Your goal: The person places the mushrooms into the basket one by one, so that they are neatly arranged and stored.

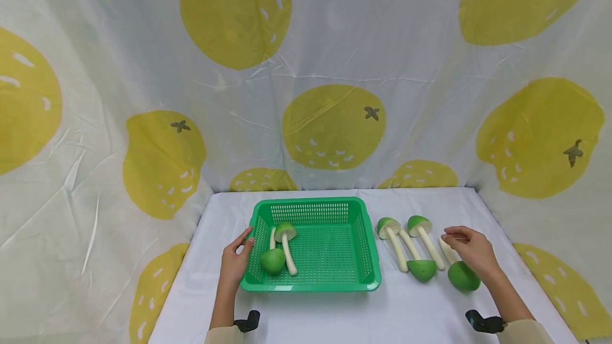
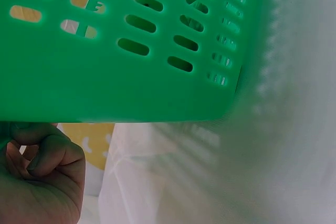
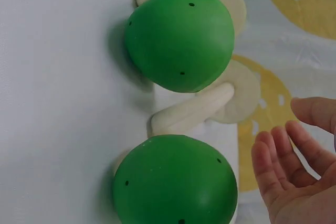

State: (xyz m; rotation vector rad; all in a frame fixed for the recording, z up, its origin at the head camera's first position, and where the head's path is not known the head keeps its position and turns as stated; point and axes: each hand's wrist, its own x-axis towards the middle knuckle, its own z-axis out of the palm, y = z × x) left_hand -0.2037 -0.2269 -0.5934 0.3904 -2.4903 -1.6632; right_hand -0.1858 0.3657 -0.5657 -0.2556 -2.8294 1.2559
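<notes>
My left hand [image 1: 235, 259] grips the left rim of a green plastic basket [image 1: 311, 287]; in the left wrist view its fingers [image 2: 55, 153] curl at the rim. Inside the basket, towards its left side, lie two toy mushrooms with green caps and pale stems: one cap [image 1: 273, 261] faces up, the other mushroom [image 1: 289, 251] shows its pale underside. Over the rightmost mushroom [image 1: 464, 276] my right hand [image 1: 473, 251] hovers with nothing in it. Its fingers [image 3: 270, 169] are gently bent and apart from the thumb in the right wrist view.
Between the basket and my right hand, more mushrooms lie in a row: one at the left [image 1: 396, 246], one with its cap towards me [image 1: 422, 269], and one tipped away [image 1: 427, 241]. A white cloth [image 1: 311, 320] covers the table. Lemon-print curtains [image 1: 334, 25] enclose it.
</notes>
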